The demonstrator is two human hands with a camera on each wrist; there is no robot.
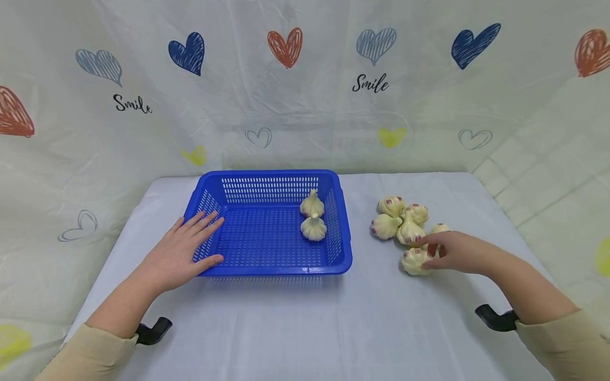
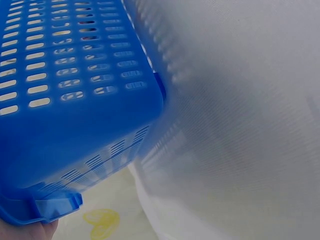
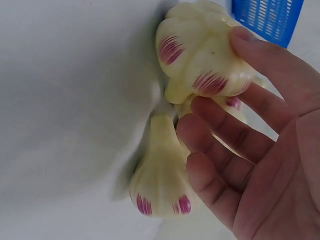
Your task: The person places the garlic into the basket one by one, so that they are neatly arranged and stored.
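Observation:
My left hand (image 1: 173,257) rests with spread, straight fingers over the left rim of a blue plastic basket (image 1: 267,271). In the left wrist view the basket's slotted wall (image 2: 75,120) fills the upper left, and only a bit of hand shows under the rim. To the right of the basket, my right hand (image 1: 455,253) pinches a garlic bulb (image 1: 413,262) with thumb and fingers. Close up, this bulb (image 3: 205,60) is cream with purple streaks, the thumb on its side. Another garlic bulb (image 3: 161,172) lies just beside the curled fingers.
Two garlic bulbs (image 1: 313,228) sit inside the basket near its right wall. Several more bulbs (image 1: 392,205) lie clustered on the white-covered table (image 1: 286,328), behind and beside my right hand. A curtain (image 1: 314,100) printed with hearts hangs behind the table.

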